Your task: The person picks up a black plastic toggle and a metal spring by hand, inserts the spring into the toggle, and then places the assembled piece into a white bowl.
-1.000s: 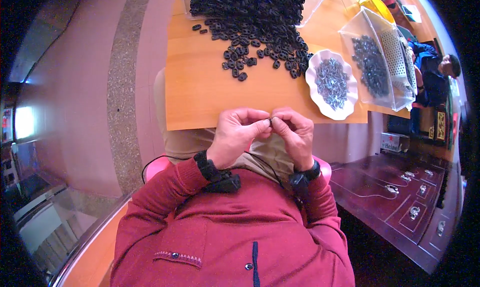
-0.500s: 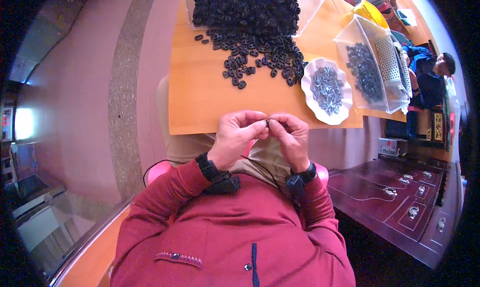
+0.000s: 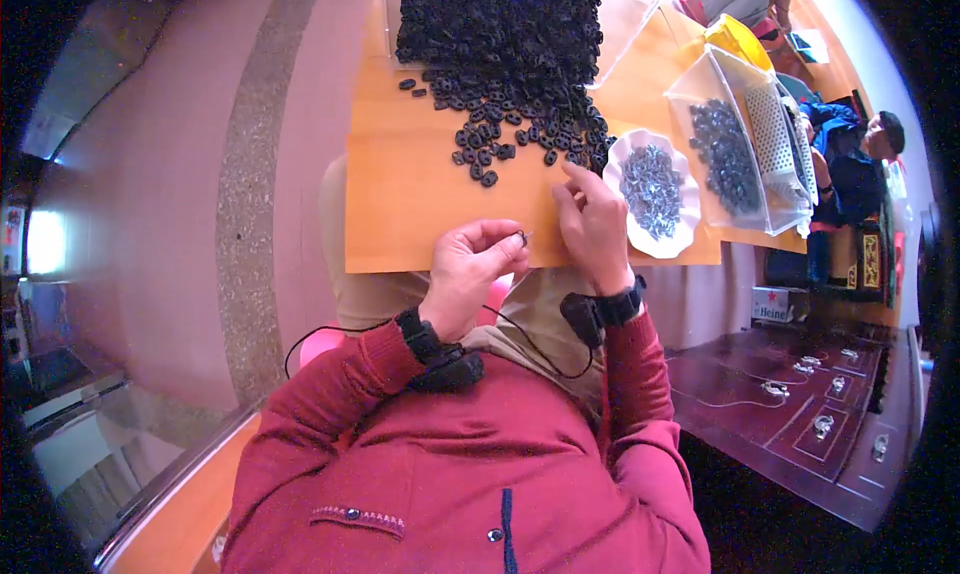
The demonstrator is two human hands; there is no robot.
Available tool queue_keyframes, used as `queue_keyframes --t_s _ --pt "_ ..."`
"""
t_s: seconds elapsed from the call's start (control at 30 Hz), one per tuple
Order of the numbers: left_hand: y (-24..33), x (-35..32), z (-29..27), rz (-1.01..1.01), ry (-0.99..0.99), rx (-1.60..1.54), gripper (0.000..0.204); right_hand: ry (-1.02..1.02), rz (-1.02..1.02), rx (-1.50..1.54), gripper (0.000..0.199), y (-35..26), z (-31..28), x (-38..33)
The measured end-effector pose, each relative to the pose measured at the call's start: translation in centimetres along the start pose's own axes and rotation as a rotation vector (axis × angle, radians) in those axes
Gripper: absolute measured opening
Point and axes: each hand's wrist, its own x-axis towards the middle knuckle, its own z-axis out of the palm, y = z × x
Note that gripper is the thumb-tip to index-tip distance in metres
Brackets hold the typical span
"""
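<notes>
At the far left lies pink floor with a grey speckled strip [image 3: 240, 204] running up it, and a pale window glow at 9 o'clock. The desk [image 3: 410, 194] is an orange-wood top filling the upper middle. The left hand [image 3: 470, 274] sits at its near edge, fingers curled together and pinched on a small dark part [image 3: 521, 238] held at thumb and forefinger tip, just off the desk's front edge. A black band [image 3: 425, 336] wraps that wrist, with a thin cable looping down over the lap. At 12 o'clock a big heap [image 3: 500, 34] of black ring-like pieces spreads down the desk, with loose ones scattered toward its near side. The right hand [image 3: 592, 219] lies on the desk at 1 o'clock of the left hand, fingers loosely spread and reaching up toward the heap's edge; whether it grips anything cannot be told. Its wrist carries a black watch [image 3: 620, 304]. Just right of it, touching close, stands a white scalloped dish [image 3: 640, 236] of small grey metal bits. Farther right a clear tub [image 3: 700, 174] holds more grey bits. A dark wood floor panel shows at 4 o'clock.
</notes>
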Motion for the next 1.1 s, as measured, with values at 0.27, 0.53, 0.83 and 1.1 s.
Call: queue_keyframes --t_s 0.27,0.53,0.83,1.1 --pt "-0.2 0.2 -0.3 0.025 0.017 0.001 0.015 -0.149 0.010 -0.373 0.026 -1.4 0.4 1.3" --pt "0.2 0.1 -0.1 0.037 0.066 -0.015 0.017 -0.074 -0.077 -0.239 0.015 -1.2 0.1 -0.7" --pt "-0.3 0.4 -0.3 0.092 0.054 -0.073 0.016 -0.137 -0.108 -0.117 0.017 -0.8 -0.4 -1.5" --pt "-0.3 0.4 -0.3 0.089 0.050 -0.066 0.015 -0.277 -0.134 -0.086 0.022 -1.2 -1.6 -1.3"
